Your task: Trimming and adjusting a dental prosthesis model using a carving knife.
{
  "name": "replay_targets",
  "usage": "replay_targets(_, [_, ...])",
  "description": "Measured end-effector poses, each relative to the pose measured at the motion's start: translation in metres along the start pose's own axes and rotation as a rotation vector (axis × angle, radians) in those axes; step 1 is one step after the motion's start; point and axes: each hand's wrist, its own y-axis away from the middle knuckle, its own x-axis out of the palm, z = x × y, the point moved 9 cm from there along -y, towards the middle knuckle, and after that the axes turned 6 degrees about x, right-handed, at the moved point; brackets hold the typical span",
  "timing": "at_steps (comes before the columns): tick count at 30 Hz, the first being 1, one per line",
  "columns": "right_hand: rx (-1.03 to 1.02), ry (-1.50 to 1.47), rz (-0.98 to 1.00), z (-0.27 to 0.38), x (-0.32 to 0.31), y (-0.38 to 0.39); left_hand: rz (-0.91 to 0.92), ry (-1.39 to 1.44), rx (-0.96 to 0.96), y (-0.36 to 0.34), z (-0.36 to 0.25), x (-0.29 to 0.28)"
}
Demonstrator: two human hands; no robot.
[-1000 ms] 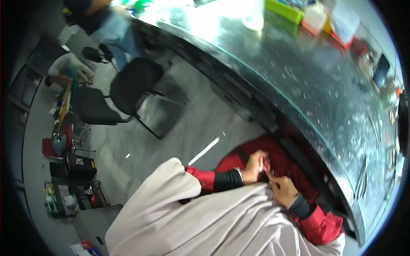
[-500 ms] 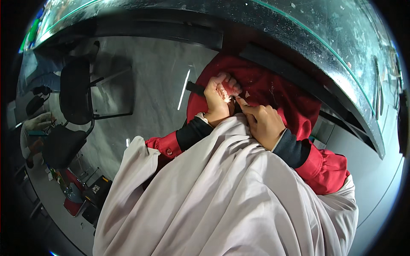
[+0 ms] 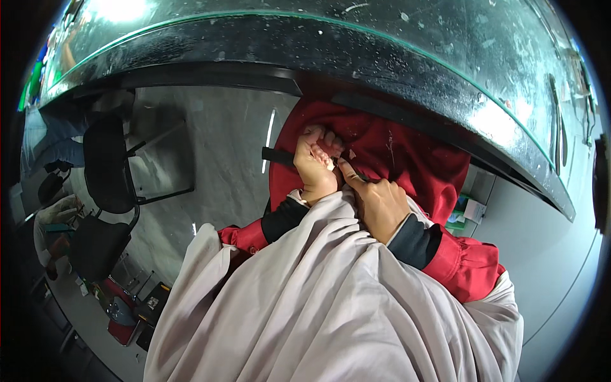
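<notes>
Left hand (image 3: 312,170) curled narrow over red cloth (image 3: 420,156). Small pale piece (image 3: 330,165) showed at its 3 o'clock edge; whether gripped, could not tell. Right hand (image 3: 384,202) at left's 4 o'clock, index finger extended, tip just beside piece, other fingers bent; could not tell if anything held. Pale drape (image 3: 324,299) spread at 6 o'clock, glass-topped table (image 3: 382,54) at 12, black chair (image 3: 109,165) at 9.

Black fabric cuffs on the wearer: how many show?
2: left black fabric cuff, next to the bare left hand; right black fabric cuff, next to the bare right hand.
</notes>
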Motion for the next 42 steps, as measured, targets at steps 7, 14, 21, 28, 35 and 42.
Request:
replay_targets(7, [-0.004,0.047,0.009,-0.002,-0.008,0.000,-0.028,0.065,0.018,0.014,-0.007,0.011])
replay_targets(14, [-0.073,-0.305,0.023,0.004,-0.047,0.019,0.215,0.015,-0.207,0.054,-0.031,0.049])
replay_targets(21, [-0.152,-0.138,0.214,0.025,-0.078,0.064,0.407,-0.015,-0.643,0.100,-0.015,0.075])
replay_targets(28, [-0.075,0.019,0.295,-0.020,-0.071,0.094,0.640,-0.087,-0.960,0.130,0.049,0.089])
replay_targets(35, [0.063,0.067,0.333,-0.036,-0.112,0.121,0.595,-0.067,-1.049,0.144,0.076,0.104])
replay_targets(42, [0.063,-0.198,0.189,-0.040,-0.089,0.126,0.475,-0.080,-1.041,0.140,0.063,0.104])
